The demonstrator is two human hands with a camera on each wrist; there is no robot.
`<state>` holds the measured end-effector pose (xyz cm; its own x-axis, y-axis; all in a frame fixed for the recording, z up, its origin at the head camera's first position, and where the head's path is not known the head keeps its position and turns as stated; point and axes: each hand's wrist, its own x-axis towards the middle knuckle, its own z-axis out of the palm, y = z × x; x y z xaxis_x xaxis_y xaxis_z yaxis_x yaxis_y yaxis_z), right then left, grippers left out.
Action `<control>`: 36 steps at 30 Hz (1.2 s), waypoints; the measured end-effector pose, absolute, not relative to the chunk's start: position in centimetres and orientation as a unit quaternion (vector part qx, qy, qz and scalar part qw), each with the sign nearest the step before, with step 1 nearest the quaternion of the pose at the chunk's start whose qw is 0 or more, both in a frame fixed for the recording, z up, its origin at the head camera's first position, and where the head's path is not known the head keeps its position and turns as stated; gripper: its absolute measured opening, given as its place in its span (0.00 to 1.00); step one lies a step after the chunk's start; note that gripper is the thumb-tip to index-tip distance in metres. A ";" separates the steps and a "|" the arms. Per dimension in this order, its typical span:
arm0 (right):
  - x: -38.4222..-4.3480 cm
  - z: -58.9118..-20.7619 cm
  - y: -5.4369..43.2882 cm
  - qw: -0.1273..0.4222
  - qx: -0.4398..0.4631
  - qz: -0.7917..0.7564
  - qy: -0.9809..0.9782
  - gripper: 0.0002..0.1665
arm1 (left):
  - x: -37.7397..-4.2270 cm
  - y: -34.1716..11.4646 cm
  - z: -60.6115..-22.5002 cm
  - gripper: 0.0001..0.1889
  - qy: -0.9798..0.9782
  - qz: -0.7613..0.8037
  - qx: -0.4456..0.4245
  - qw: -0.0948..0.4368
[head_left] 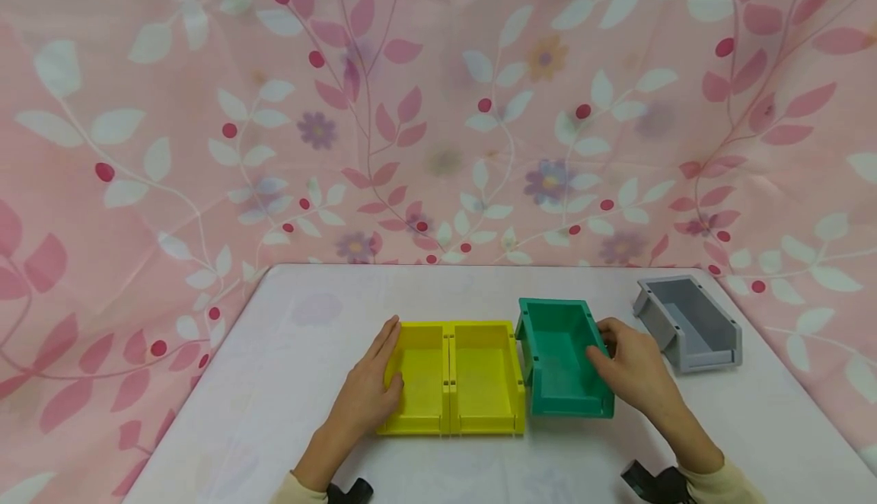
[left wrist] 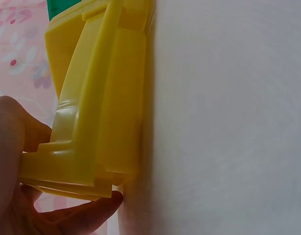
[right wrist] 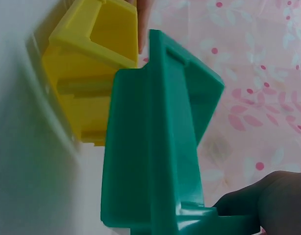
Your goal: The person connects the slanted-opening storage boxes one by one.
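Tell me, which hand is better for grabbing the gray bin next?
Probably the right hand: it's closer to the gray bin, though it must first release the green bin. The left hand grips the left yellow bin, farther away.

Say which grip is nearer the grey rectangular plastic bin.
Right. Right grip holds green rectangular plastic bin left of grey bin; left grip is farther left, on yellow rectangular plastic bin.

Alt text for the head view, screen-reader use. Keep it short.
The right hand holds a green bin just right of two side-by-side yellow bins, while the left hand grips them at their left side. A gray bin sits farther right on a white table, with a pink floral backdrop behind.
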<state>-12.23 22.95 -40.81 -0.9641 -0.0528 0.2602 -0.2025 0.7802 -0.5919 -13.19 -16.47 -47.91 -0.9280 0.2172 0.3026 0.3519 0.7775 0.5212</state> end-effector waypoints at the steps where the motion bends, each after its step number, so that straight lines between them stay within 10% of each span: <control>1: -12.3 -40.8 22.9 0.114 0.068 0.324 -0.937 0.18 | -13.2 -16.5 -47.9 0.41 -0.936 -0.298 -0.151 0.112; 36: -13.0 -41.0 23.2 0.079 0.061 0.319 -0.943 0.20 | -13.3 -16.5 -48.1 0.42 -0.936 -0.295 -0.152 0.115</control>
<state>-12.96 23.24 -40.98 -0.9801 -0.0644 0.1878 -0.1652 0.7892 -0.5915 -13.27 -16.45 -48.11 -0.9276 0.2163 0.3046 0.3518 0.7801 0.5173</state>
